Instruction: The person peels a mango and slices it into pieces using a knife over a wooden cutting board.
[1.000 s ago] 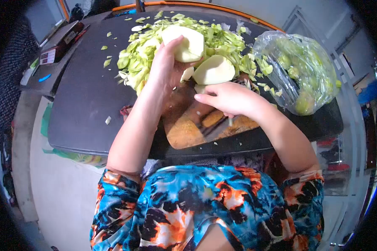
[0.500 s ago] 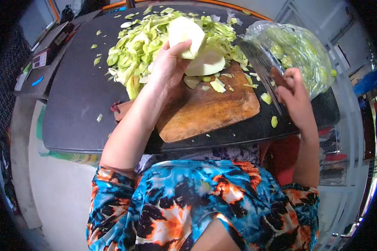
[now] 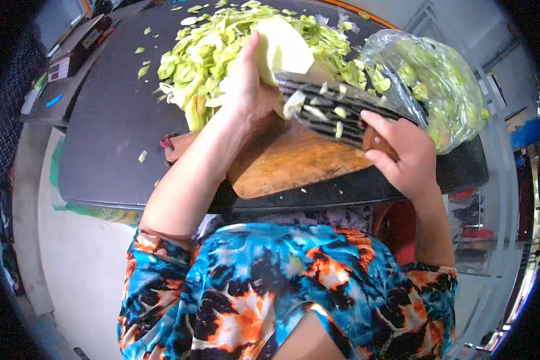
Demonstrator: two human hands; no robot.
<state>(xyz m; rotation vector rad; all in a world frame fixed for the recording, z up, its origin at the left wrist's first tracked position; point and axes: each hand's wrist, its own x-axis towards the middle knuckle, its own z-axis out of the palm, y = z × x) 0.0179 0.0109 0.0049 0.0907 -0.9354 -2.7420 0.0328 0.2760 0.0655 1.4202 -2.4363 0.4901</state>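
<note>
My left hand [image 3: 250,90] grips a large pale vegetable piece [image 3: 282,48] with flat cut faces, raised over the far part of a wooden cutting board [image 3: 300,165]. In my right hand [image 3: 405,153] is the brown wooden handle of a wide cleaver [image 3: 348,111]. Its blade points left, with small pale bits on its face, and its tip is close to the held piece. Behind my left hand lies a big pile of pale green slices [image 3: 204,57]. Another pale piece is mostly hidden behind the blade.
A clear plastic bag [image 3: 441,87] of green vegetables sits right of the pile. Scraps dot the dark table [image 3: 108,144]. A reddish-brown object [image 3: 179,147] lies left of the board. Beyond the table's left side is a dark box [image 3: 72,57] on a ledge.
My right hand went from the board to the cleaver at the right, took its handle, and brought it left over the board. My left hand still holds the pale piece.
</note>
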